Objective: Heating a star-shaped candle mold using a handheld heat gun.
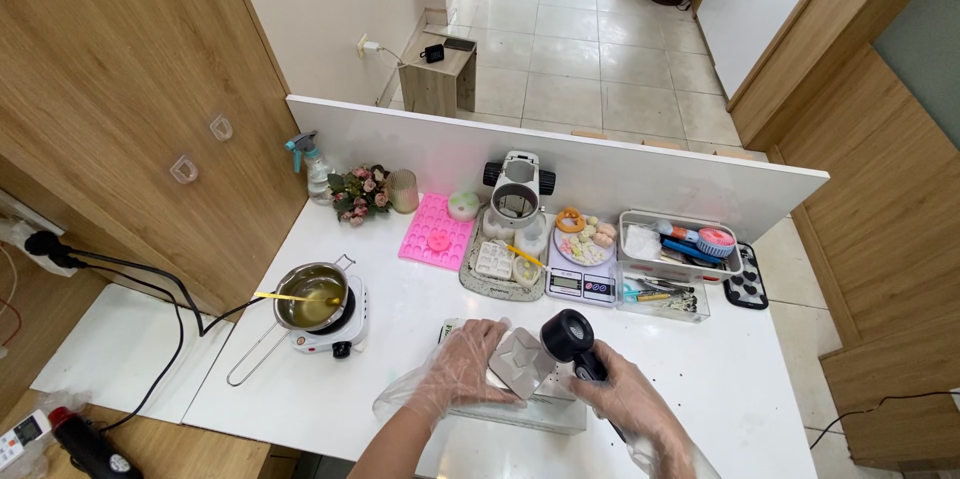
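My left hand (pixel 462 367), in a clear plastic glove, grips a pale star-shaped mould (pixel 522 359) over a clear rectangular tray (pixel 535 410) at the table's near edge. My right hand (pixel 628 403), also gloved, holds a black tool with a round head (pixel 569 335) right beside the mould's right side. The tool's head points toward the mould and nearly touches it.
On the white table (pixel 420 319): a small hotplate with a steel pot of yellow liquid (pixel 314 299) at left, a pink mould (pixel 438 230), flowers (pixel 360 194), spray bottle (pixel 309 164), grey tray (pixel 500 264), scale (pixel 580 285), plate of pieces (pixel 585 239), clear boxes (pixel 680 249). Black cables run off left.
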